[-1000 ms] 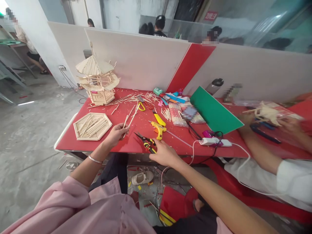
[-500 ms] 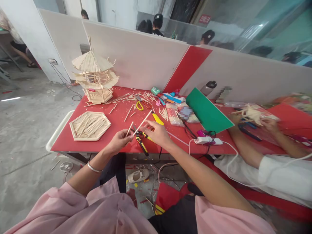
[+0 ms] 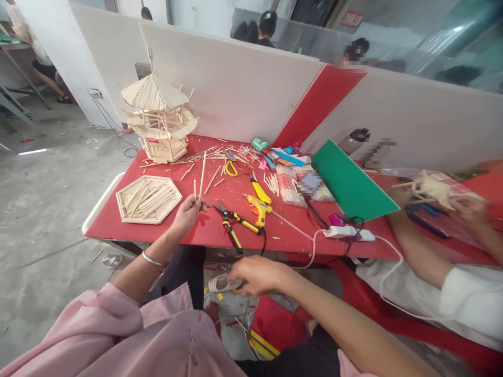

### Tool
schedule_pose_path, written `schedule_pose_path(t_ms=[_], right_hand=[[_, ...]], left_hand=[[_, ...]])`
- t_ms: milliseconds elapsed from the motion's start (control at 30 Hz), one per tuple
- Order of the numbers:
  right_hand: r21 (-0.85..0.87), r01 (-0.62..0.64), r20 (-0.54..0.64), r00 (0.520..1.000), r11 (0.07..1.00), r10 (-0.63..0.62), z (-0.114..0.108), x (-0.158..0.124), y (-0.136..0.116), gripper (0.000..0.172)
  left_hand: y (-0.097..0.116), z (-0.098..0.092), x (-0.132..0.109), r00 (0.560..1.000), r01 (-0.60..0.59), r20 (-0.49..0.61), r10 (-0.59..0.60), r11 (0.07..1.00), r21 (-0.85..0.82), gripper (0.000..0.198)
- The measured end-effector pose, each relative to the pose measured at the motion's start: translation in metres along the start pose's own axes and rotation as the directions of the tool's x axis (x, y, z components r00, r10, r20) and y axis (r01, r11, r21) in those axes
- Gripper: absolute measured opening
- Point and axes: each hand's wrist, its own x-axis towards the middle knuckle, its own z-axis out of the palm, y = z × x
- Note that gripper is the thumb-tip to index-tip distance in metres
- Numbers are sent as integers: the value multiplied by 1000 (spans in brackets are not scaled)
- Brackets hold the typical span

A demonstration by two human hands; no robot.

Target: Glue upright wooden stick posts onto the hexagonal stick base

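My left hand (image 3: 186, 213) is closed on thin bamboo sticks (image 3: 201, 178) that point upward over the red table (image 3: 118, 222). My right hand (image 3: 256, 274) hovers below the table's front edge with its fingers curled, and I cannot make out anything in them. Black-and-yellow cutters (image 3: 230, 222) lie on the table between the two hands. A yellow glue gun (image 3: 258, 207) rests just right of the cutters. A flat hexagonal stick panel (image 3: 148, 198) lies left of my left hand. A stick pagoda model (image 3: 160, 121) stands at the far left.
Loose sticks, yellow scissors (image 3: 230, 168) and stick bundles (image 3: 288, 185) litter the table's back. A green board (image 3: 351, 183) leans at the right. A white power strip (image 3: 348, 231) with cords sits near the front edge. Another person's arms (image 3: 416, 248) work on a stick piece at the right.
My right hand let go of the stick and dropped from above the cutters to below the table edge. My left hand turned its sticks upright.
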Motion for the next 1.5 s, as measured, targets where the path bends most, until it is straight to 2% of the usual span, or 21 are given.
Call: schedule_pose_path(t_ms=[33, 100, 167, 200, 267, 400, 533, 600, 633, 700, 733, 767, 833, 900, 967, 1000, 1067, 1133, 1333, 1400, 1500], right_hand=[[-66, 36, 3, 999, 997, -36, 1, 5, -1, 9], [-174, -82, -241, 970, 981, 38, -5, 16, 1, 27], [-260, -264, -421, 897, 929, 137, -14, 27, 8, 64], [-280, -346, -439, 875, 895, 201, -17, 32, 12, 83], [-319, -443, -386, 868, 837, 313, -18, 39, 18, 104], [-408, -489, -277, 871, 771, 406, -7, 43, 12, 103], [-409, -530, -273, 848, 743, 455, -5, 42, -1, 92], [-278, -558, -291, 825, 782, 485, -9, 39, -2, 74], [-157, -551, -270, 822, 819, 502, -11, 37, -2, 60], [206, -483, -183, 835, 851, 519, -17, 31, 2, 31], [423, -420, -145, 843, 803, 517, -19, 27, 4, 21], [622, -338, -125, 847, 706, 516, -21, 23, 6, 17], [874, -150, -136, 838, 463, 528, -23, 15, 8, 20], [960, -18, -139, 838, 281, 527, -24, 8, 7, 25], [984, 0, -91, 858, 177, 506, -24, 3, 4, 29], [988, -21, -59, 865, 154, 498, -23, 1, 2, 29], [983, -78, -17, 863, 167, 504, -20, -1, -1, 29], [968, -118, -15, 852, 219, 524, -16, -2, -2, 29], [942, -139, -46, 848, 305, 528, -12, -4, -1, 26], [912, -137, -89, 855, 387, 512, -14, -6, 0, 27], [783, -156, -170, 877, 602, 449, -17, -9, -1, 42]], left_hand=[[-3, 3, 1, 1000, 1, 18, 0, 999, -33, 35], [-11, 9, 2, 999, 10, 34, -7, 996, -94, 38], [-21, 14, 1, 1000, 19, 20, -16, 988, -150, 40], [-25, 15, 0, 1000, 24, 12, -22, 985, -173, 39], [-34, 16, 1, 1000, 25, 6, -24, 982, -185, 39], [-44, 10, 6, 1000, 16, 8, -15, 988, -151, 40], [-42, 8, 5, 998, 3, 64, 6, 989, -150, 41], [-40, 9, 2, 996, -25, 85, 38, 988, -153, 39], [-38, 10, 0, 994, -37, 93, 51, 988, -148, 38], [-38, 10, -3, 990, -36, 131, 52, 992, -122, 37], [-38, 10, -5, 986, -20, 161, 37, 994, -106, 37], [-39, 9, -5, 981, 0, 194, 18, 996, -93, 38], [-41, 8, -7, 971, 27, 239, -8, 997, -76, 38], [-43, 6, -8, 969, 28, 248, -15, 999, -46, 38], [-44, 3, -9, 968, 19, 248, -25, 999, 26, 38], [-44, 2, -10, 969, 14, 245, -31, 997, 70, 38], [-44, 0, -12, 972, 10, 232, -41, 991, 134, 38], [-44, -2, -12, 979, 25, 198, -53, 989, 143, 36], [-46, -2, -13, 989, 105, 91, -116, 988, 113, 33], [-47, -2, -12, 987, 129, 79, -137, 987, 100, 34], [-49, -1, -11, 991, 121, 48, -127, 987, 107, 31]])
